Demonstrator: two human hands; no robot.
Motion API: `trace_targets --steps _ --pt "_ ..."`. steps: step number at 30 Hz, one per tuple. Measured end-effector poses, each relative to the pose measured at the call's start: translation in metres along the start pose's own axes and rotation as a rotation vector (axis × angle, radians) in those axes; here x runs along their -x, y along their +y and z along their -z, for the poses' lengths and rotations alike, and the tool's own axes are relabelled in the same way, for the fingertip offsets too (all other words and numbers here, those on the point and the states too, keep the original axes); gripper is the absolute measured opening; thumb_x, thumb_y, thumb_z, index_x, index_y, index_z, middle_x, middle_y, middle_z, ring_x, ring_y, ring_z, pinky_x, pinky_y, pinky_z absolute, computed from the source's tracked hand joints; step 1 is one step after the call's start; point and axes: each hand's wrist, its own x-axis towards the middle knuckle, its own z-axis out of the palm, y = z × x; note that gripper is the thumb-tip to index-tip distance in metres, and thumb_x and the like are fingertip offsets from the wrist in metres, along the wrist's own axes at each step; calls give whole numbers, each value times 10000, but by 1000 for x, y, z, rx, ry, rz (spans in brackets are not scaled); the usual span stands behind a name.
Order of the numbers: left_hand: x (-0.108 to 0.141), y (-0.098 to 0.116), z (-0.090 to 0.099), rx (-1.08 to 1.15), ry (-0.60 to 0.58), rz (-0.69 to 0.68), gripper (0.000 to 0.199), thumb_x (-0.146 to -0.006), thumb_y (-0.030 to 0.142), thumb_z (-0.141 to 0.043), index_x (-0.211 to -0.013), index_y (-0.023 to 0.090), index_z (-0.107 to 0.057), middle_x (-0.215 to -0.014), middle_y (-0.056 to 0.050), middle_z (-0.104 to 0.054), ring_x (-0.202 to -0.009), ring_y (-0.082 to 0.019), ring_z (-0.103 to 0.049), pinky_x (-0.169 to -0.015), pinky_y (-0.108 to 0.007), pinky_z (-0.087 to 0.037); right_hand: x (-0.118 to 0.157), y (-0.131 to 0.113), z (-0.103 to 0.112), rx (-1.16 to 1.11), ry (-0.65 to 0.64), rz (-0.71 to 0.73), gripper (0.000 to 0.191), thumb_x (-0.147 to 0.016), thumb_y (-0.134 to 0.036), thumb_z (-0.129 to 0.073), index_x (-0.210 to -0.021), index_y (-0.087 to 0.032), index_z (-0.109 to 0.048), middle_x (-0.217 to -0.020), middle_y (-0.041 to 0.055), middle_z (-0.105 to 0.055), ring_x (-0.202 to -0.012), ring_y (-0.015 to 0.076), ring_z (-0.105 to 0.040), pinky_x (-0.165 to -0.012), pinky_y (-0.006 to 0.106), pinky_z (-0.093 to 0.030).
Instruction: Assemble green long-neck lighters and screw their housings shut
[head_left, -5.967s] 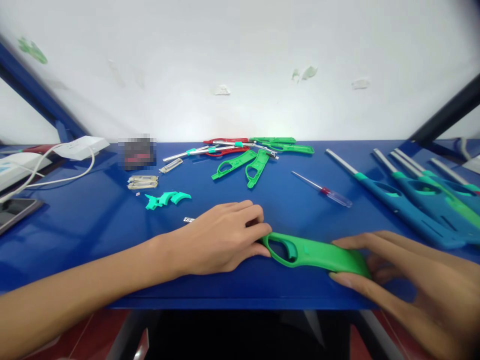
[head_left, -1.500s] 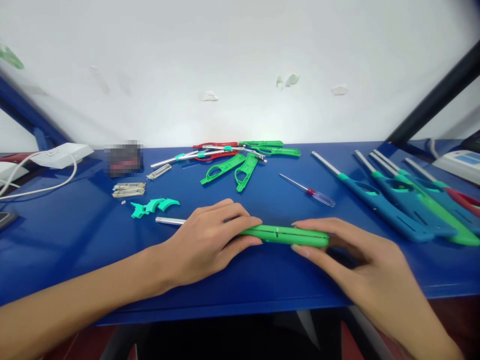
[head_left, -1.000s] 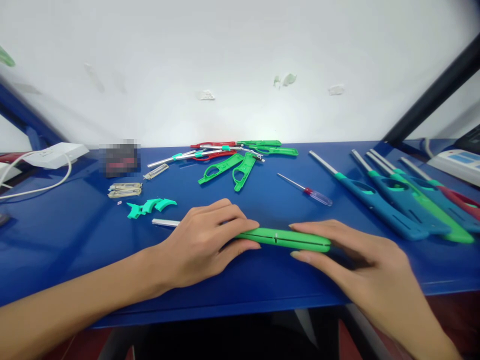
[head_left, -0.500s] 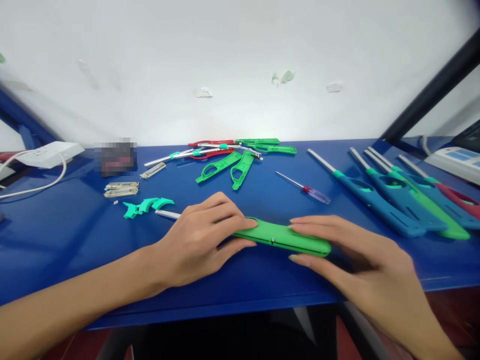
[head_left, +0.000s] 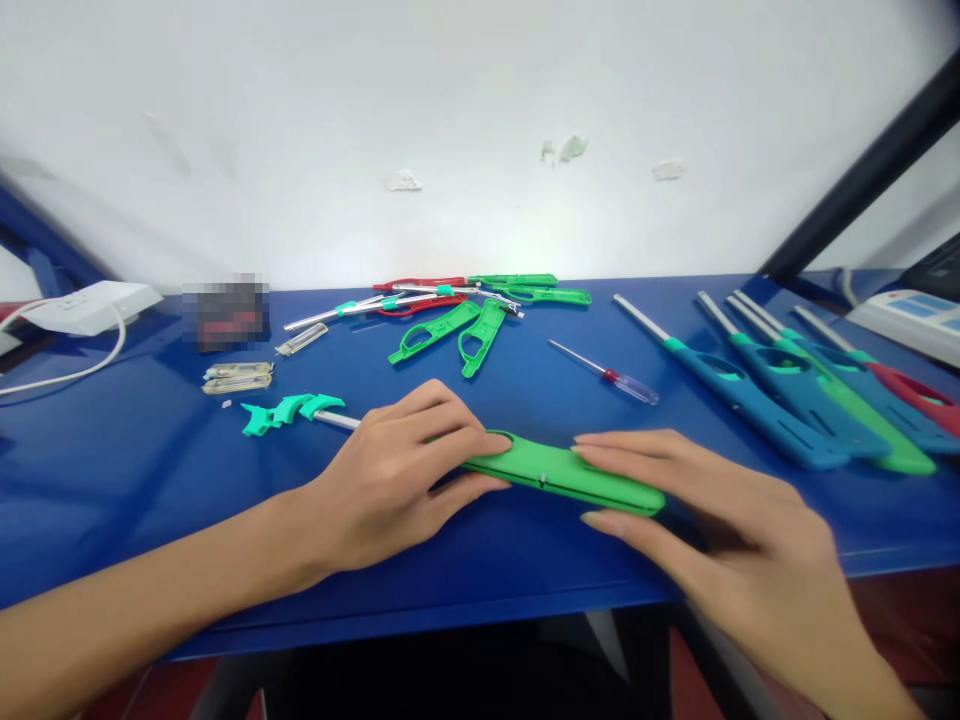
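A green lighter (head_left: 562,475) with a metal tube pointing left lies across the front middle of the blue table. My left hand (head_left: 409,475) is closed around its tube end, thumb below and fingers on top. At the handle's right end, my right hand (head_left: 720,520) pinches it between thumb and fingertips. Several teal trigger pieces (head_left: 289,412) lie just beyond the tube tip. Behind the lighter is a screwdriver (head_left: 607,373) with a clear and red handle.
Green half shells (head_left: 435,333), red shells and metal tubes lie at the back. Clear fuel tanks (head_left: 238,377) are at the left. Several whole lighters (head_left: 757,400) lie at the right. White devices stand at both sides of the blue table (head_left: 480,610).
The view has shifted slightly. Both hands keep their hold on the green lighter, with hardly any movement.
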Motion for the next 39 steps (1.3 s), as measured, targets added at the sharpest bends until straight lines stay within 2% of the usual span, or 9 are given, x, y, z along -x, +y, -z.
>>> trace_targets --steps 7,12,19,24,27,34,39 --pt "-1 1 0 -2 0 -3 201 -974 186 -767 -1162 152 -704 -952 -56 -731 -858 -183 -630 -820 -329 -595 0 2 3 -17 -68 37 332 -1021 -218 -701 -1330 -338 -705 -1351 -57 -767 -1227 146 -737 -1128 242 -550" --pt "0 0 0 5 1 -9 200 -979 184 -763 -1165 160 -695 -959 -53 -733 -861 -182 -634 -827 -337 -598 0 3 4 -6 -94 71 348 -1031 -185 -675 -1350 -325 -691 -1385 -54 -751 -1240 121 -727 -1138 203 -518" --pt "1 -1 0 11 -22 -18 216 -984 178 -753 -1182 103 -706 -967 -67 -718 -878 -176 -602 -843 -327 -571 3 4 5 7 -90 109 330 -1056 -171 -633 -1363 -278 -686 -1378 -40 -758 -1256 94 -712 -1105 131 -500" --pt "2 -1 0 -30 -104 -53 355 -1057 168 -622 -1409 141 -660 -966 -74 -658 -850 -180 -532 -781 -311 -546 3 5 4 9 -88 104 288 -1076 -229 -626 -1356 -268 -684 -1335 -40 -778 -1164 72 -749 -1046 86 -514" --pt "2 -1 0 -23 -102 -70 343 -1056 159 -617 -1392 113 -671 -951 -85 -647 -837 -183 -510 -751 -314 -529 1 5 3 19 -72 95 247 -1076 -266 -639 -1315 -276 -699 -1276 -51 -801 -1075 63 -775 -1017 73 -522" --pt "1 -2 1 -19 -86 -90 322 -1041 155 -642 -1353 88 -686 -940 -90 -642 -829 -185 -503 -729 -319 -519 0 2 3 48 -56 115 211 -1066 -326 -664 -1259 -261 -721 -1248 -39 -814 -1119 87 -773 -1071 99 -500" --pt "1 -2 1 -18 -82 -99 312 -1034 155 -654 -1334 77 -690 -923 -90 -653 -816 -186 -496 -711 -322 -512 2 3 3 52 -73 95 236 -1090 -331 -619 -1305 -279 -703 -1228 -44 -818 -1031 92 -797 -997 116 -563"
